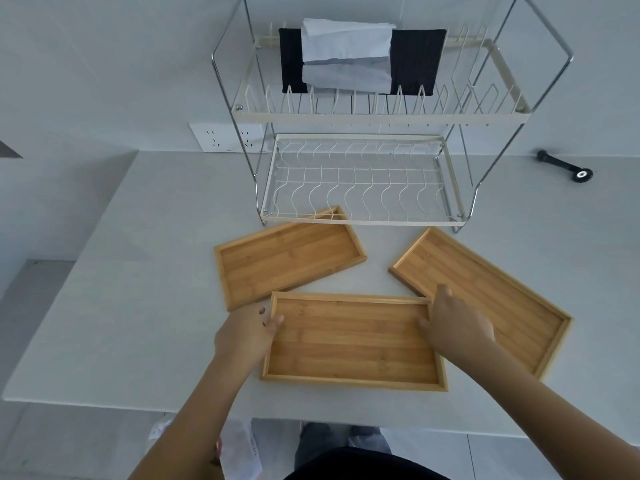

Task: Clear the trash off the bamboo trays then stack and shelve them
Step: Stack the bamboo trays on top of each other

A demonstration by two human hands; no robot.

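Step in hand, as judged from the layout: all three bamboo trays show bare floors, so clearing appears complete and stacking is beginning. The left hand (247,336) grips the left short rim of the near tray (349,341), thumb over the rim onto the tray floor and the remaining fingers hidden outside the wall. The right hand (457,327) holds the right short rim the same way, thumb inside, fingers curled over the far right corner. The near tray lies flat on the white counter (138,271), close to its front edge. To perform the lift well, keep both grips level, raise the tray straight up, and square it over the chosen base tray before lowering so the rims align. The left tray (287,258) lies skewed just behind, its near corner touching or nearly touching the near tray, and its far corner passes beneath the dish rack's lower shelf (360,188). That corner should be drawn clear before anything is stacked on it. The right tray (485,299) lies angled, partly beneath the right hand. The lower shelf is empty wire; the upper shelf (381,112) carries folded cloths (346,57). A black tool (566,168) rests well apart at the far right and presents no obstruction.
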